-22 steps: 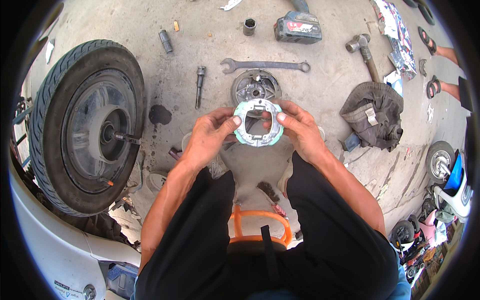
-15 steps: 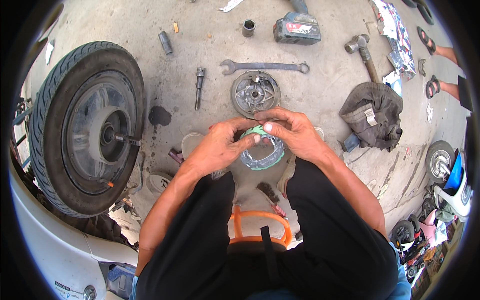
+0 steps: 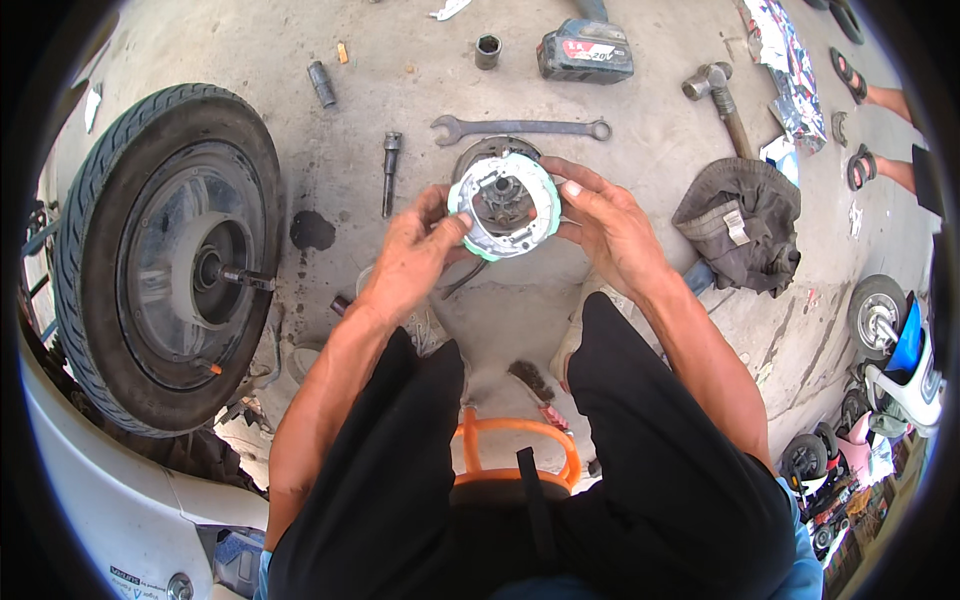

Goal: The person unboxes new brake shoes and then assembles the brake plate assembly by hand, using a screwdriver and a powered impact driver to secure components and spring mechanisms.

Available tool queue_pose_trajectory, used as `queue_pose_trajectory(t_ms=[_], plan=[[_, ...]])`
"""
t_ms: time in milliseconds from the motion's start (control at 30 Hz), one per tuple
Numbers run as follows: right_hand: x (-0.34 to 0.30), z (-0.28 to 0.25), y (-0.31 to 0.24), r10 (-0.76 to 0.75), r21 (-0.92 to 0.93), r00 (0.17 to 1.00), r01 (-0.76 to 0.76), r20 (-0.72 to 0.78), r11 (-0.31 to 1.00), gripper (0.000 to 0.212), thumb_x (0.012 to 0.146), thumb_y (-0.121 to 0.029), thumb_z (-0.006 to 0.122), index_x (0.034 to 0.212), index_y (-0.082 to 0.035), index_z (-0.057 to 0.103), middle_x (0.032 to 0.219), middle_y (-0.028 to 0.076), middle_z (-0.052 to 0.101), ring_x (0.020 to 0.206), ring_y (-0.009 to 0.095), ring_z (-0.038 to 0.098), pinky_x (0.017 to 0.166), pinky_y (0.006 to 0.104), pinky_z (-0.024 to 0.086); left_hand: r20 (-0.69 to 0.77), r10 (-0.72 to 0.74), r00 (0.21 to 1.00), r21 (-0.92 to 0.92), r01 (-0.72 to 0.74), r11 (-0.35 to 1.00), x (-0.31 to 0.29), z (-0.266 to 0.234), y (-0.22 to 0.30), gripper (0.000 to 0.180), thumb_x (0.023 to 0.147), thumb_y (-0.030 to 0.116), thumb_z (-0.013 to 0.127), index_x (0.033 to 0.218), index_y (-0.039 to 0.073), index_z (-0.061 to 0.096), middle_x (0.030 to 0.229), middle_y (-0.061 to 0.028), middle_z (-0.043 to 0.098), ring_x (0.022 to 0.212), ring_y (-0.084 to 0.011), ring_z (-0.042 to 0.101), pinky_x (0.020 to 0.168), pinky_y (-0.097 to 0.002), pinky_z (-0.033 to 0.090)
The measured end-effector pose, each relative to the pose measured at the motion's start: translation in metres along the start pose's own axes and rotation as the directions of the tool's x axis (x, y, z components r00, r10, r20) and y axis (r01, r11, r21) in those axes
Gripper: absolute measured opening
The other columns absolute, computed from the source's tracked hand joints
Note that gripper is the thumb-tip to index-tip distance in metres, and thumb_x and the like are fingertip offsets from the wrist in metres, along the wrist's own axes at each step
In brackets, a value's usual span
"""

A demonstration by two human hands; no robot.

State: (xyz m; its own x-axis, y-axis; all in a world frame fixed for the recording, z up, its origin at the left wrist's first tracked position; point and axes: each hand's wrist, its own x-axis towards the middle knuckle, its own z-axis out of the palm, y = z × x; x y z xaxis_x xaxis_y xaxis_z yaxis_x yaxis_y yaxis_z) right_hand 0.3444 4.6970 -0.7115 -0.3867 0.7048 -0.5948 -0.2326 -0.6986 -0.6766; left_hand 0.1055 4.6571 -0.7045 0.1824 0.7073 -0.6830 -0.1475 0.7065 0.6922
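Works over a stained concrete floor [image 3: 345, 170], beside a tyred wheel [image 3: 150, 265]; grips a green-edged ring [image 3: 474, 200] between left hand [image 3: 408, 252] and right hand [image 3: 620, 228], above a round metal plate [image 3: 507, 190].

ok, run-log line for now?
left hand: holds green-edged silver metal ring | right hand: holds same ring | round grey metal plate: visible through ring

"Wearing what on the legs?"

"Dressed in black trousers [image 3: 690, 460], loose and plain, with a narrow black strap [image 3: 536, 505] at the front, cut square at the end."

"And on top?"

"Clad in light blue, judging by the sleeve [image 3: 803, 552] at the lower rim. Bare along both forearms, down to left hand [image 3: 408, 258] and right hand [image 3: 624, 238]."

"Shod how?"

"In pale shoes [image 3: 568, 348], mostly hidden; hard to tell more."
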Motion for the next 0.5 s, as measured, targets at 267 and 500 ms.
queue_pose_trajectory(t_ms=[267,500], plan=[[0.033,-0.009,-0.019,0.029,-0.177,0.994,-0.009,0.109,0.984,0.054,0.102,-0.037,0.064,0.135,0.005,0.057,0.117,0.011,0.068,0.105,0.018,0.065,0.091,0.0368,0.056,-0.004,0.046,0.999,-0.120,-0.046,0.992,0.029,-0.014,0.018,0.045,0.102,0.022,0.063,0.134,-0.008,0.053,0.123,-0.0143,0.065,0.111,-0.0213,0.065,0.102,-0.0384,0.052],[0.038,-0.017,-0.023,0.141,-0.164,0.975,-0.112,0.174,0.980,0.054,0.098,-0.028,0.070,0.134,0.010,0.055,0.118,0.015,0.067,0.104,0.019,0.065,0.086,0.0363,0.055,0.070,0.009,0.997,-0.079,-0.003,0.997,0.035,-0.020,0.024,0.050,0.099,0.022,0.069,0.133,-0.010,0.053,0.122,-0.0158,0.066,0.109,-0.0197,0.065,0.100,-0.0370,0.053]])
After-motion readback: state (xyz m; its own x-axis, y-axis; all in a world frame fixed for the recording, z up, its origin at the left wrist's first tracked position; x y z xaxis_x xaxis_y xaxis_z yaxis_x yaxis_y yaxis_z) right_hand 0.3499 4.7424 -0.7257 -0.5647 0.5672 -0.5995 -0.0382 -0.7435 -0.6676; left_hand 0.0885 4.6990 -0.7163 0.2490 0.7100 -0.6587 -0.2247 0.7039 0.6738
